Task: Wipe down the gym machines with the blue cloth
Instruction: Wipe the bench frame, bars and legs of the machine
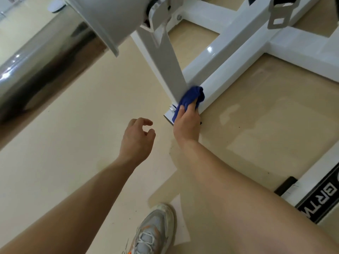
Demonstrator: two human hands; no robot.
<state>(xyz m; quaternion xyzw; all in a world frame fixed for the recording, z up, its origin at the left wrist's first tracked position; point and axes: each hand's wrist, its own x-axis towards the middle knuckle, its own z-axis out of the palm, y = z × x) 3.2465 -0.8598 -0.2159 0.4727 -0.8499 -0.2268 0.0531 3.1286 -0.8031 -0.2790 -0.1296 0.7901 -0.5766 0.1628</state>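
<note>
- The right hand [186, 123] grips the blue cloth [190, 97], bunched into a wad, and presses it on the near end of the white floor rail [229, 61], right where the slanted grey strut [165, 61] comes down to meet that rail.
- The left hand [137, 138] holds nothing. Its fingers are loosely curled as it hangs over the floor [91, 116], just off the rail's near end and not touching it.
- The step in hand looks like cleaning the rail's end and the joint with the strut.
- To do it well, I would spread the cloth flatter under the palm, since a tight wad touches little of the surface.
- Work the cloth into the corner of the joint, where dust tends to gather, then over the small foot plate at the rail's tip.
- From there, draw long overlapping strokes along the rail's top and side faces, away from the near end.
- The free hand could brace on the rail for balance while crouching this low.
</note>
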